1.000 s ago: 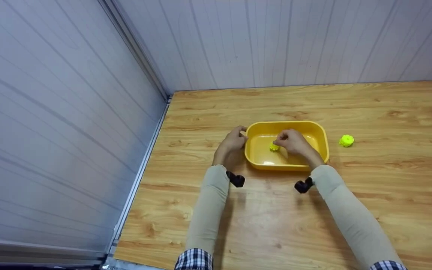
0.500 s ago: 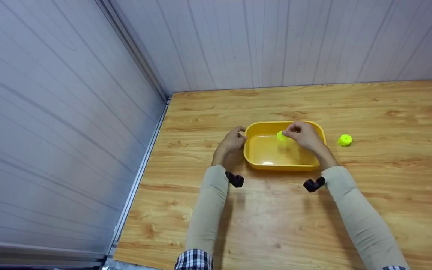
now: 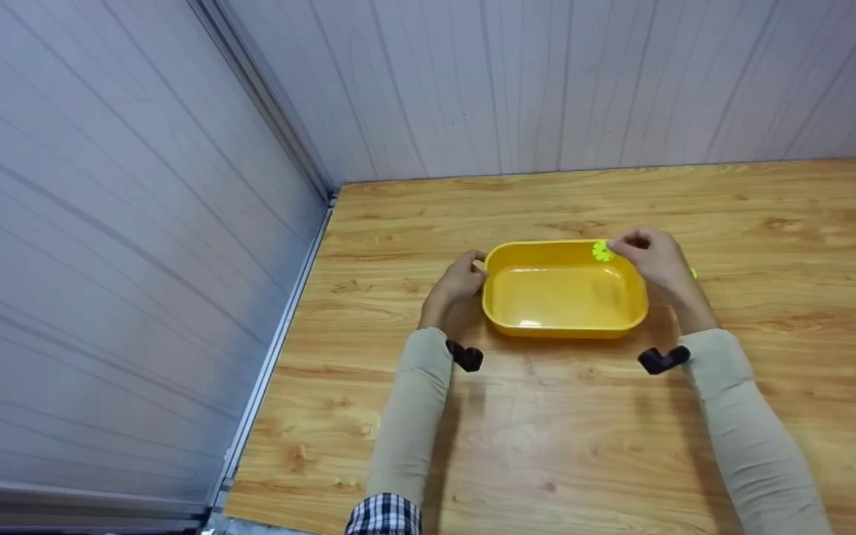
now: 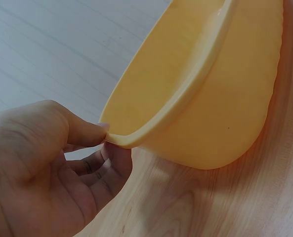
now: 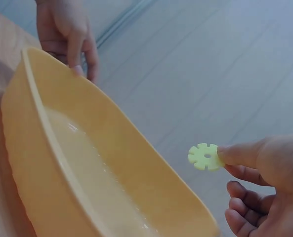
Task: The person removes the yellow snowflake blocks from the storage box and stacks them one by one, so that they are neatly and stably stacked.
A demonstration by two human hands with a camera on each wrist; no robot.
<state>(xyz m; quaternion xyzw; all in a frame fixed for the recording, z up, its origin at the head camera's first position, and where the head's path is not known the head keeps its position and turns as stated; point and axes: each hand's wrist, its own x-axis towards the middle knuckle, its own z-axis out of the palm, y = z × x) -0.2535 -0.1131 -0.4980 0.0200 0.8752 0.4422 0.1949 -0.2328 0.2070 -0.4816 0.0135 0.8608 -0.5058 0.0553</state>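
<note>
A yellow plastic tub (image 3: 558,297) with rounded corners stands on the wooden table, and its visible floor is bare. My left hand (image 3: 459,282) pinches the rim at the tub's left end; in the left wrist view the thumb (image 4: 89,132) lies on top and the fingers curl beneath. Thumb and forefinger of my right hand (image 3: 662,264) pinch a neon-yellow interlocking disc (image 5: 205,156) with a notched edge and a small centre hole. In the head view the disc overlaps the tub's back right rim, raised above the table.
A sliver of another neon-yellow piece (image 3: 694,274) shows on the table (image 3: 807,334) past my right hand, mostly hidden by it. A panelled wall (image 3: 532,89) rises behind the table, and another panel (image 3: 123,223) stands along its left edge.
My right hand has lifted the disc from the tub's floor and carried it right and back to the far right rim. My left hand has stayed at the left rim.
</note>
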